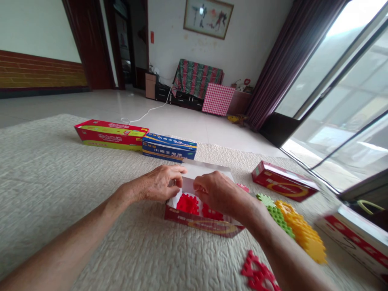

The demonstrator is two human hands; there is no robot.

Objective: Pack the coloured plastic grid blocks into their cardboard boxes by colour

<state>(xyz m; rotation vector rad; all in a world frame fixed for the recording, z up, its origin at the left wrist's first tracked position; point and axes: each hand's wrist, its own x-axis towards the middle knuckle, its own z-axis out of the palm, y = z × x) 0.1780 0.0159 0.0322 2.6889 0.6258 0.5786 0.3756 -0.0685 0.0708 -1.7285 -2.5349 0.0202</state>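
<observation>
An open dark red box point(200, 227) stands on the quilted cover, its pale lid flap point(209, 167) raised at the far side. Red notched foam pieces point(187, 204) lie inside it beside some white lining. At the box's left end is my left hand point(163, 182), its fingers curled at the edge; whatever they hold, if anything, is hidden. Over the box's middle, my right hand point(214, 190) is closed with fingers bent down, and its contents cannot be made out. The right forearm covers part of the box's right end.
Behind the box stand a red and yellow-green box point(112, 138) and a blue box point(169, 147). To the right are another red box point(283, 182), green pieces point(280, 220), yellow pieces point(303, 232) and a white-red box point(357, 238). Red pieces point(259, 273) lie in front.
</observation>
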